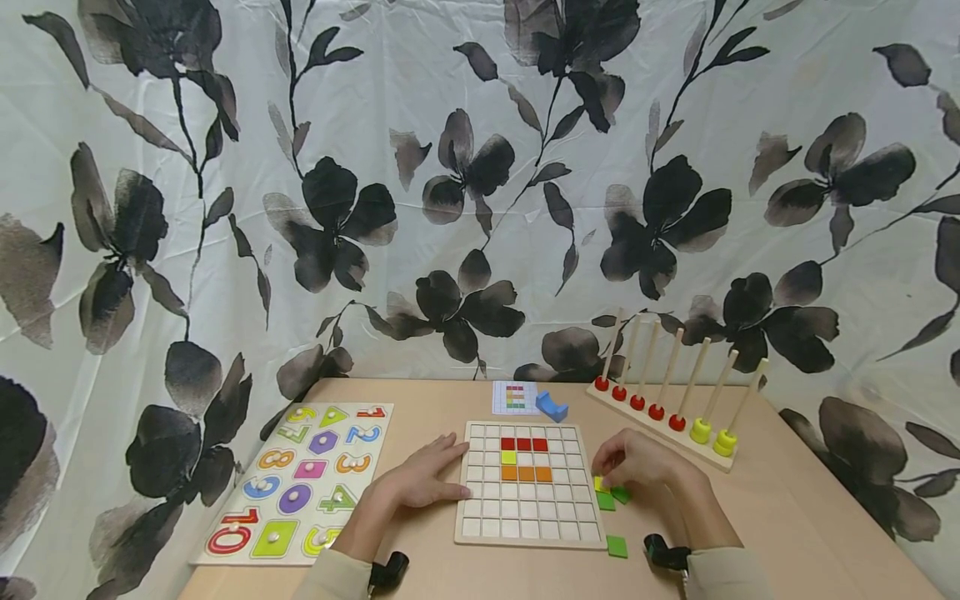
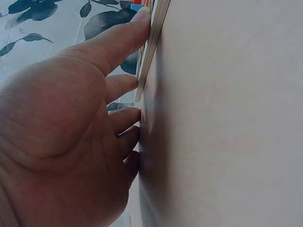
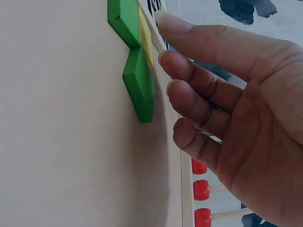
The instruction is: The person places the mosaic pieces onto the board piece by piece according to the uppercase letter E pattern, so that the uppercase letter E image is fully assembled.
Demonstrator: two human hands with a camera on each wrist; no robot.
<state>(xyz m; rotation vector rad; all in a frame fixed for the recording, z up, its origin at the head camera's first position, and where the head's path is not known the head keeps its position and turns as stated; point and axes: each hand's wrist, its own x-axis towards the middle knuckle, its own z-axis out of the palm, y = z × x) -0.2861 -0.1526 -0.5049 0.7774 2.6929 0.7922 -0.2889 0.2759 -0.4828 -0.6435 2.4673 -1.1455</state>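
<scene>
A white gridded board (image 1: pixel 530 506) lies on the table with a row of red tiles (image 1: pixel 523 444), one yellow tile (image 1: pixel 508 457) and a row of orange tiles (image 1: pixel 527 473) on it. My left hand (image 1: pixel 424 473) is at the board's left edge, thumb and a fingertip right at its side. To the right of the board, my right hand (image 1: pixel 637 460) hovers with fingers loosely bent over a loose yellow tile (image 1: pixel 599 483) and green tiles (image 1: pixel 606 501). In the right wrist view nothing shows between its thumb and fingers (image 3: pixel 177 97); the green tiles (image 3: pixel 139 82) lie beside them.
Another green tile (image 1: pixel 617 547) lies by the board's lower right corner. Behind the board are a small pattern card (image 1: pixel 504 407) and a blue curved piece (image 1: pixel 552 407). A peg rack with red and yellow beads (image 1: pixel 656 412) stands right, a number puzzle (image 1: pixel 255 479) left.
</scene>
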